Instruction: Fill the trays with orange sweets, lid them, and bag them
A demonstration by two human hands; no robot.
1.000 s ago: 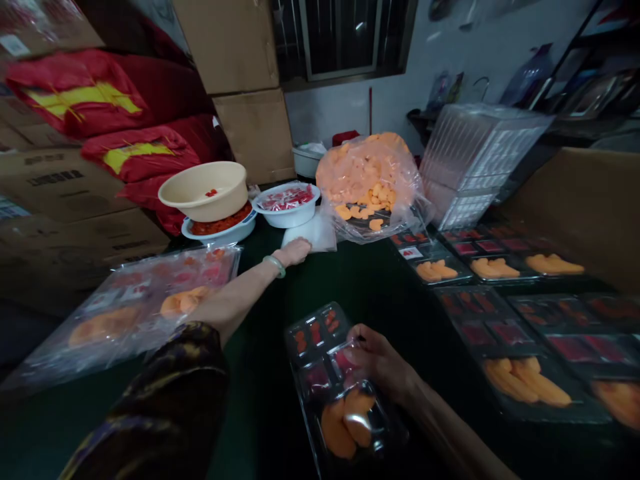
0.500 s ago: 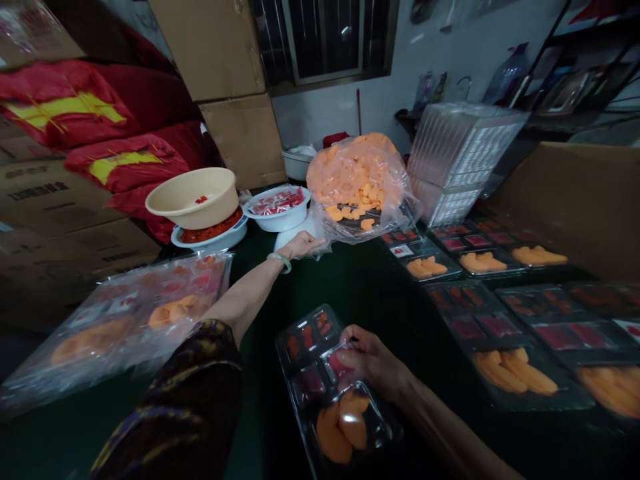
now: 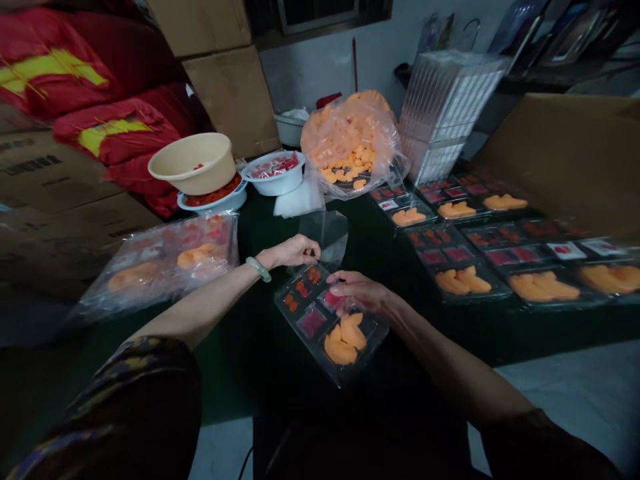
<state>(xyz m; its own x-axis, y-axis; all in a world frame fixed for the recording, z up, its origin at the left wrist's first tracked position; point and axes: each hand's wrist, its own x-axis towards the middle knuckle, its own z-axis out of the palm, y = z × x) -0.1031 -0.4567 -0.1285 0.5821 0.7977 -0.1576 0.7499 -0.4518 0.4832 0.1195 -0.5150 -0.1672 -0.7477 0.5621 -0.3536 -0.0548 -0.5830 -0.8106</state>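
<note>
My right hand (image 3: pixel 357 291) grips a clear plastic tray (image 3: pixel 330 327) by its right side, tilted above the dark green table. Its compartments hold small orange-red pieces (image 3: pixel 302 288), dark red packets (image 3: pixel 312 321) and larger orange pieces (image 3: pixel 345 339). Just past the tray's far edge, my left hand (image 3: pixel 297 252), with a pale bangle at the wrist, pinches the near edge of a clear plastic bag (image 3: pixel 326 237). The bag spreads out beyond the fingers. Behind it lies a stack of clear bags (image 3: pixel 300 199).
Filled trays (image 3: pixel 463 280) stand in rows on the right, beside a cardboard box (image 3: pixel 565 160). Bagged trays (image 3: pixel 165 267) lie on the left. Farther back are a cream basin (image 3: pixel 193 163), a white basin (image 3: pixel 275 175), a large bag of orange pieces (image 3: pixel 350 140) and stacked clear trays (image 3: pixel 445 113).
My left hand has come back from the bag stack toward the tray, bringing one clear bag. The tray is still in my right hand. The view has tilted downward.
</note>
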